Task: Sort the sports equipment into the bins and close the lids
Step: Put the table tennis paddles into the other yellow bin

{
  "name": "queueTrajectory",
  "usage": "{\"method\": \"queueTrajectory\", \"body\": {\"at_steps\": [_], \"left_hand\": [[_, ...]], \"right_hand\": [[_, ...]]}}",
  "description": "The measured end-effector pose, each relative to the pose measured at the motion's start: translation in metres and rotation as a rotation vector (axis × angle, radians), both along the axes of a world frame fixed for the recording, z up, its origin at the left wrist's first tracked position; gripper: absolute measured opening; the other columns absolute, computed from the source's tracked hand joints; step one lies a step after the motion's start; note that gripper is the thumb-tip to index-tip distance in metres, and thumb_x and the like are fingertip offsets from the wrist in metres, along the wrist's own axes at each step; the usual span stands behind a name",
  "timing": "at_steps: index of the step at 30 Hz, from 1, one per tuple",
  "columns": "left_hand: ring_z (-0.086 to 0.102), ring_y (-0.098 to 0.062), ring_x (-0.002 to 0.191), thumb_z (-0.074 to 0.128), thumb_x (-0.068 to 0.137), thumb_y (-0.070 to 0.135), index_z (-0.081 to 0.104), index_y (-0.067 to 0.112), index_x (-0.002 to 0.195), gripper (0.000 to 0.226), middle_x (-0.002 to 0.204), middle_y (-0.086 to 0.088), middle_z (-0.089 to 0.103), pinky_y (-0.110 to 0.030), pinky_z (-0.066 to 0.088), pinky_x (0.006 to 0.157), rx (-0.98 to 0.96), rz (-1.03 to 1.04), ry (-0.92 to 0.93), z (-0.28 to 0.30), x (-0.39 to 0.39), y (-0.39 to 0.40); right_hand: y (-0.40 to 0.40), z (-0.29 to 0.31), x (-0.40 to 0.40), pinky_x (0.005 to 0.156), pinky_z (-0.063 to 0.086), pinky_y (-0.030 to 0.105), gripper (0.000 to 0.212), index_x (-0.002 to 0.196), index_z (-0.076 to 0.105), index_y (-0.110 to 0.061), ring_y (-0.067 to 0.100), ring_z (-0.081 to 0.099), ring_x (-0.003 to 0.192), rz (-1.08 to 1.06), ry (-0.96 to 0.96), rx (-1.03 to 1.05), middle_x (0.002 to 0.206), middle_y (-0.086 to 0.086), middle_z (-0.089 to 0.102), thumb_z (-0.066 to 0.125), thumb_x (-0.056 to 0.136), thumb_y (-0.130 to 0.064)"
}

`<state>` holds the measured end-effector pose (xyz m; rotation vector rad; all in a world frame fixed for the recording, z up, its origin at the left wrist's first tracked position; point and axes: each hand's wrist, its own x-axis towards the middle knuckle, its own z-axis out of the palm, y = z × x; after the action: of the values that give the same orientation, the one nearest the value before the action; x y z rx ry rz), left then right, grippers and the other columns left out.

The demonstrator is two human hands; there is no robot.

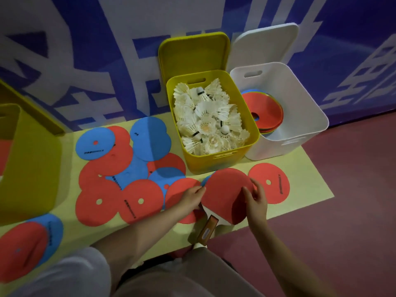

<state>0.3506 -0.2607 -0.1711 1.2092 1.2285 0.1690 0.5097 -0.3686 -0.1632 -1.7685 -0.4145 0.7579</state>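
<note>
A red table tennis paddle (225, 191) with a brown handle lies tilted over the mat's front edge. My left hand (192, 197) grips its left rim and my right hand (256, 199) holds its right rim. Behind it stands an open yellow bin (216, 159) full of white shuttlecocks (207, 118). To its right an open white bin (308, 125) holds stacked red cone discs (265, 110). Several flat red and blue discs (128, 168) lie spread on the mat to the left, and one red disc (270, 183) lies to the right.
Both bin lids, yellow (192, 54) and white (265, 43), lean open against the blue wall. Another yellow bin (27, 163) stands at the far left. The pale yellow mat (304, 168) ends at a dark red floor (342, 211) on the right. More discs (27, 243) lie at front left.
</note>
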Motion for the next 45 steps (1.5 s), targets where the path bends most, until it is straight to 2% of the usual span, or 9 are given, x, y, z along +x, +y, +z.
{"method": "queueTrajectory", "body": {"at_steps": [5, 8, 13, 16, 19, 22, 29, 36, 45], "left_hand": [[0.048, -0.013, 0.122, 0.043, 0.101, 0.017, 0.047, 0.016, 0.137, 0.037, 0.131, 0.003, 0.051, -0.027, 0.04, 0.103, 0.162, 0.147, -0.112, 0.011, -0.065, 0.012], [0.046, -0.01, 0.12, 0.041, 0.101, 0.009, 0.047, 0.014, 0.136, 0.037, 0.131, 0.001, 0.051, -0.01, 0.038, 0.094, 0.195, 0.386, -0.224, 0.023, -0.108, 0.023], [0.055, -0.018, 0.118, 0.041, 0.1, 0.009, 0.053, 0.027, 0.125, 0.032, 0.13, -0.002, 0.057, -0.034, 0.042, 0.103, 0.13, 0.686, -0.41, 0.05, -0.193, 0.06], [0.054, -0.018, 0.119, 0.039, 0.1, 0.008, 0.051, 0.026, 0.128, 0.035, 0.131, -0.001, 0.055, -0.036, 0.041, 0.105, 0.182, 0.636, -0.411, 0.077, -0.249, 0.086], [0.06, -0.017, 0.106, 0.043, 0.099, 0.01, 0.054, 0.029, 0.126, 0.035, 0.117, 0.0, 0.063, -0.036, 0.046, 0.096, 0.303, 0.542, -0.323, 0.103, -0.306, 0.108], [0.059, -0.019, 0.084, 0.046, 0.097, 0.01, 0.05, 0.023, 0.13, 0.035, 0.092, -0.006, 0.063, -0.031, 0.045, 0.077, 0.445, 0.49, -0.241, 0.123, -0.361, 0.13], [0.058, -0.014, 0.095, 0.047, 0.098, 0.022, 0.051, 0.029, 0.132, 0.035, 0.107, 0.006, 0.059, -0.035, 0.048, 0.082, 0.737, 0.407, 0.061, 0.16, -0.479, 0.182], [0.052, -0.033, 0.113, 0.053, 0.09, 0.012, 0.056, 0.014, 0.128, 0.038, 0.119, -0.017, 0.055, -0.04, 0.043, 0.096, 0.857, 0.517, 0.515, 0.13, -0.608, 0.233], [0.056, -0.026, 0.113, 0.04, 0.101, 0.019, 0.045, 0.018, 0.139, 0.039, 0.133, -0.008, 0.054, -0.039, 0.048, 0.089, 0.839, 0.503, 0.388, 0.091, -0.621, 0.225]], "right_hand": [[0.027, 0.014, -0.069, 0.091, 0.047, 0.031, 0.026, 0.117, 0.057, -0.032, 0.015, 0.059, 0.112, 0.155, 0.067, 0.061, 0.12, -0.003, 0.063, 0.059, 0.094, -0.019], [0.055, 0.03, -0.115, 0.089, 0.045, 0.026, 0.032, 0.126, 0.053, -0.031, 0.01, 0.057, 0.112, 0.228, 0.064, 0.118, 0.122, -0.004, 0.061, 0.056, 0.095, -0.021], [0.097, 0.053, -0.204, 0.089, 0.046, 0.017, 0.048, 0.138, 0.039, -0.03, -0.001, 0.053, 0.114, 0.391, 0.069, 0.229, 0.129, -0.01, 0.052, 0.054, 0.096, -0.012], [0.129, 0.066, -0.255, 0.088, 0.04, 0.003, 0.048, 0.138, 0.04, -0.02, 0.003, 0.05, 0.118, 0.388, 0.02, 0.244, 0.133, -0.007, 0.047, 0.055, 0.094, -0.006], [0.164, 0.086, -0.298, 0.084, 0.042, 0.004, 0.042, 0.133, 0.046, -0.017, 0.005, 0.056, 0.105, 0.377, 0.007, 0.277, 0.126, 0.001, 0.054, 0.055, 0.094, -0.005], [0.201, 0.103, -0.34, 0.094, 0.046, 0.026, 0.038, 0.131, 0.05, -0.019, 0.015, 0.057, 0.109, 0.409, -0.018, 0.31, 0.124, 0.006, 0.058, 0.054, 0.094, -0.009], [0.276, 0.138, -0.432, 0.088, 0.045, 0.025, 0.034, 0.129, 0.051, -0.023, 0.014, 0.054, 0.109, 0.496, -0.058, 0.364, 0.121, 0.0, 0.055, 0.05, 0.096, -0.014], [0.336, 0.14, -0.501, 0.088, 0.048, 0.034, 0.037, 0.134, 0.045, -0.022, 0.02, 0.054, 0.11, 0.546, -0.173, 0.303, 0.127, 0.004, 0.052, 0.047, 0.098, -0.019], [0.386, 0.098, -0.551, 0.088, 0.039, 0.026, 0.041, 0.138, 0.04, -0.018, 0.025, 0.048, 0.121, 0.929, -0.526, 0.188, 0.137, 0.007, 0.049, 0.048, 0.098, -0.021]]}}
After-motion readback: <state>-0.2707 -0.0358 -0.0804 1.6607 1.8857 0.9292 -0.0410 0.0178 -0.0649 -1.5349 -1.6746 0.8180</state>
